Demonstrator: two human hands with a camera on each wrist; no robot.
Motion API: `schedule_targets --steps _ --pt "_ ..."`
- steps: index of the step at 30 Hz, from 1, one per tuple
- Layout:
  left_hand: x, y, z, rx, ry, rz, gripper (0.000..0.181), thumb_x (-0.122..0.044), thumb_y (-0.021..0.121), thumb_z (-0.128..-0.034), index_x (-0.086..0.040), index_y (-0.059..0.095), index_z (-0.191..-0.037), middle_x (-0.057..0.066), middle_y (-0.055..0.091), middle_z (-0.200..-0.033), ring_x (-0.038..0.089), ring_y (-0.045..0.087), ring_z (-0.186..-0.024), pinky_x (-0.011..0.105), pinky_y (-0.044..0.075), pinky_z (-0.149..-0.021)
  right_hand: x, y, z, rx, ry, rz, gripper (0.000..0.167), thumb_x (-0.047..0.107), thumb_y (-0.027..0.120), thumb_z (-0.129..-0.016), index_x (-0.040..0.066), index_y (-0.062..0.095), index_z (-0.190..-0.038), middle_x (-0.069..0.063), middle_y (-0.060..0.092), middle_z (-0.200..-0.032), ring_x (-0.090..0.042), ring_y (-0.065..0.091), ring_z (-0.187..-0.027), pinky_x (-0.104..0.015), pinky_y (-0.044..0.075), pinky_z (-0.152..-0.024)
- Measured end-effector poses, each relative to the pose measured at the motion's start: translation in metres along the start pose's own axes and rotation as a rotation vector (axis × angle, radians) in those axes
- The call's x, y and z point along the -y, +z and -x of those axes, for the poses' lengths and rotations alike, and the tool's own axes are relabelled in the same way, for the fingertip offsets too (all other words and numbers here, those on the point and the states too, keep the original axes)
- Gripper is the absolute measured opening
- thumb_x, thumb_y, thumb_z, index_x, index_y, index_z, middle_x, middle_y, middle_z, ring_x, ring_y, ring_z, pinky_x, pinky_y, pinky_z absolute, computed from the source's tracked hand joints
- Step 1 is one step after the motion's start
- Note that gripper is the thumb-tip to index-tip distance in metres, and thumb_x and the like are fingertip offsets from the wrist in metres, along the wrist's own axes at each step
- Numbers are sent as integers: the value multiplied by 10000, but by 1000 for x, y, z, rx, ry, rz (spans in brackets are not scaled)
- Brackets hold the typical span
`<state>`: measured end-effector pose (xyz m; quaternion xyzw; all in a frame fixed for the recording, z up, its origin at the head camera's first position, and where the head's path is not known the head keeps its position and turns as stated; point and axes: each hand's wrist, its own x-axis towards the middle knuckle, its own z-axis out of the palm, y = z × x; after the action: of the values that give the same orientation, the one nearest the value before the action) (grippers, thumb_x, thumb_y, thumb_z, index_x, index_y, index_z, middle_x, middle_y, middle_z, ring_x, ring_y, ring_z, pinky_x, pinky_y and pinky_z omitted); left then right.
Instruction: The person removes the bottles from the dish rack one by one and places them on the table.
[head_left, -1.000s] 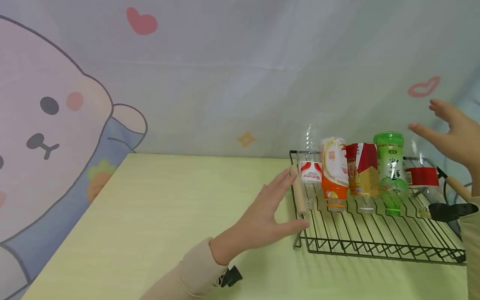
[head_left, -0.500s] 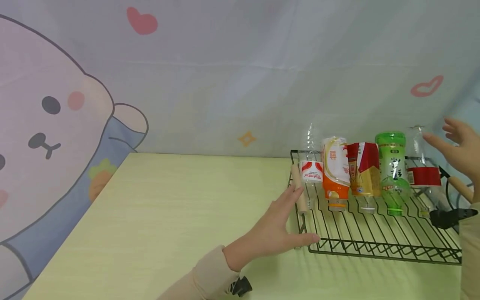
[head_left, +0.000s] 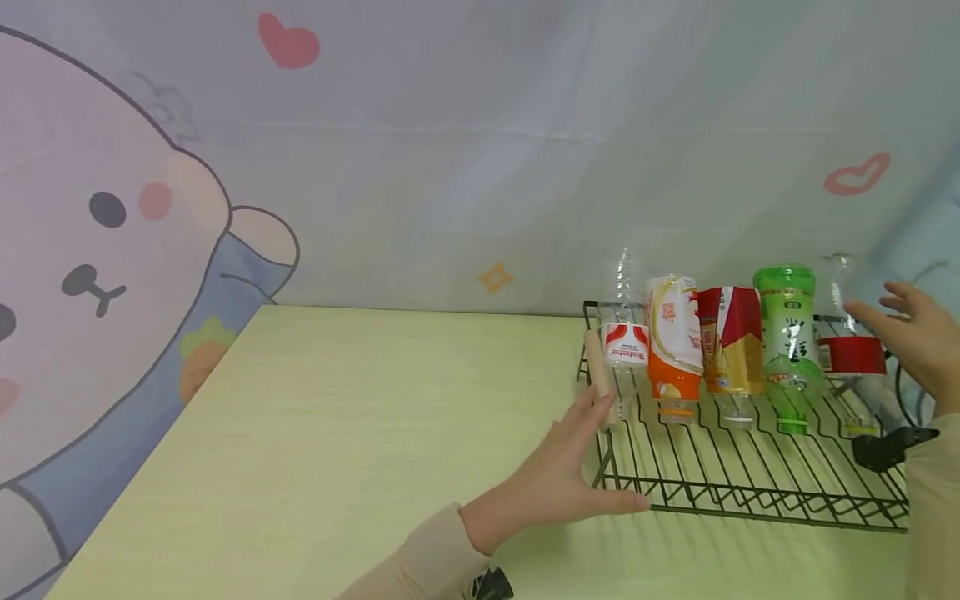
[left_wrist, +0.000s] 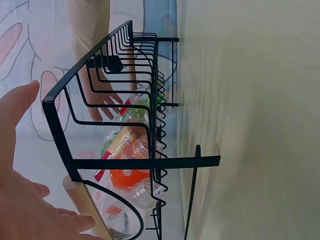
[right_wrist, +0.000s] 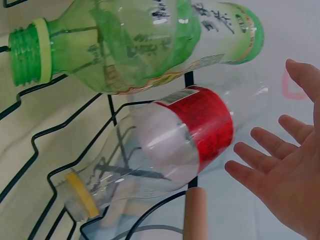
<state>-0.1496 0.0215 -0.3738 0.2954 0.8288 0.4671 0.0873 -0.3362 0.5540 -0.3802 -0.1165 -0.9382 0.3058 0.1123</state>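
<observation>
Five bottles (head_left: 732,342), lengthwise front-to-back, necks (head_left: 738,410) nearest

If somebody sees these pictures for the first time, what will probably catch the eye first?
Probably the row of five bottles, colourful and tilted neck-down in the black wire rack at the head view's right, with the green bottle among the brightest. Next is the large cartoon animal on the backdrop at left. The left hand and right hand are at the rack's two ends.
</observation>
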Motion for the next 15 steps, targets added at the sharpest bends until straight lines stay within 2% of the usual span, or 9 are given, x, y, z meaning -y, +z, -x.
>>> schedule_targets --steps 8,15 --pt "4 4 0 0 7 -27 1028 -513 734 -799 -288 77 -1557 -53 -27 -1612 260 105 -1477 624 102 -1134 -31 11 -11 16 28 69 1041 704 411 -872 52 -59 -1534 -326 23 -1546 -608 134 -1335 -781 245 -901" --pt "4 5 0 -2 8 -39 1008 -519 728 -802 -270 109 -1557 -56 -17 -1612 261 116 -1476 626 109 -1133 -33 17 -2 16 36 106 978 621 417 -922 -6 -40 -1518 -371 55 -1519 -615 164 -1318 -765 267 -913"
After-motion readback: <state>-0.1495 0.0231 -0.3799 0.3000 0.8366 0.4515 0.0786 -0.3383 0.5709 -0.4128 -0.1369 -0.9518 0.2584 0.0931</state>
